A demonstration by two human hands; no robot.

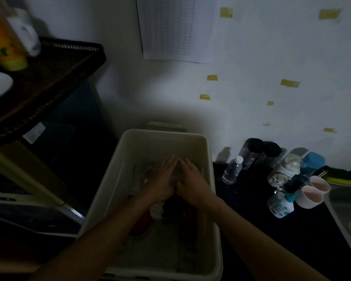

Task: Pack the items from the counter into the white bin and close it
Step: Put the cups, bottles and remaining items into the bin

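Left hand and right hand press flat inside the white bin, each grip holding nothing; unpacked bottles stand on the table beyond its right edge, nearer the right hand.

The bin sits in the middle, against the wall. The left hand and right hand lie flat inside it, side by side and touching. Things lie under them, but it is too dark to tell what.

The counter is right of the bin. Near the wall on it stand a small bottle, two tall bottles and a jar. In front of the jar is a baby bottle, with two cups just beside it. A sink is far right. A tray sits high on the left.
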